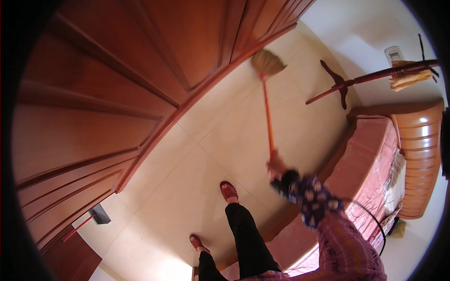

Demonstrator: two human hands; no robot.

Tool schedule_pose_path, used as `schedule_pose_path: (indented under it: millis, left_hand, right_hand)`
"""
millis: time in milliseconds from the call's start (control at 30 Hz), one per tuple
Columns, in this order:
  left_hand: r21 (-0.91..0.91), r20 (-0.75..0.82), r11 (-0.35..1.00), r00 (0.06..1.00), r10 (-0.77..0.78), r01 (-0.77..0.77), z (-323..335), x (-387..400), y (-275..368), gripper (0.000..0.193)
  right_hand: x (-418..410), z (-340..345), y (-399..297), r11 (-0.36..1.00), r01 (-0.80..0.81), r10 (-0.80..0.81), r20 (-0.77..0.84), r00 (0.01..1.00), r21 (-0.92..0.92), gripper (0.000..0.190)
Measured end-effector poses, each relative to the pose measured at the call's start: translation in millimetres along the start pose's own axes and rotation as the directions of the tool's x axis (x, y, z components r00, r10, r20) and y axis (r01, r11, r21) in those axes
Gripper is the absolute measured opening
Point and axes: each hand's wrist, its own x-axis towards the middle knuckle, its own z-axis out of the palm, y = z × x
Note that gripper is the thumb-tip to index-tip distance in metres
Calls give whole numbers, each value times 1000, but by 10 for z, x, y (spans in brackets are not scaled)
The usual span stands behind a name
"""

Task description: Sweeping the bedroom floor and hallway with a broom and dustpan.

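A broom with an orange handle [268, 116] reaches across the floor, its straw head [268, 64] resting by the base of the wooden wardrobe. My right hand [277, 165] grips the upper end of the handle; the sleeve above it is dark with a pale pattern. My left hand is out of view. Below, my two feet in reddish-brown sandals [229, 190] stand apart on the pale tiled floor [168, 182].
A wooden wardrobe [123, 70] runs along the left. On the right are a bed with a pink cover [365, 154] and a wooden coat stand [358, 80] with a yellowish cloth. A dustpan [100, 214] lies at the lower left, beside the wardrobe's end.
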Motion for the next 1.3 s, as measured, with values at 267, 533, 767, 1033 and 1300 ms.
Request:
schedule_pose_path:
  millis: [267,533,767,1033,1300]
  left_hand:
    - [-45,140,985,976,169,-164,232,737,378,29]
    - [-23,86,966,962,259,-258,313,1305,838,27]
    - [25,47,981,980,193,-195,425,1107,813,27]
    - [50,194,968,953,233,-247,588,883,702,27]
    - [-127,131,976,972,193,-177,636,860,297,21]
  right_hand:
    - [-2372,180,300,966,-33,113,306,945,-255,34]
    - [-3133,429,647,930,-78,71,-34,997,-359,25]
    - [-2191,-314,860,996,-79,53,-386,921,-51,13]
    - [-281,-1066,281,578,202,-211,94,973,-791,20]
    - [-2123,240,204,850,-143,340,321,884,-507,23]
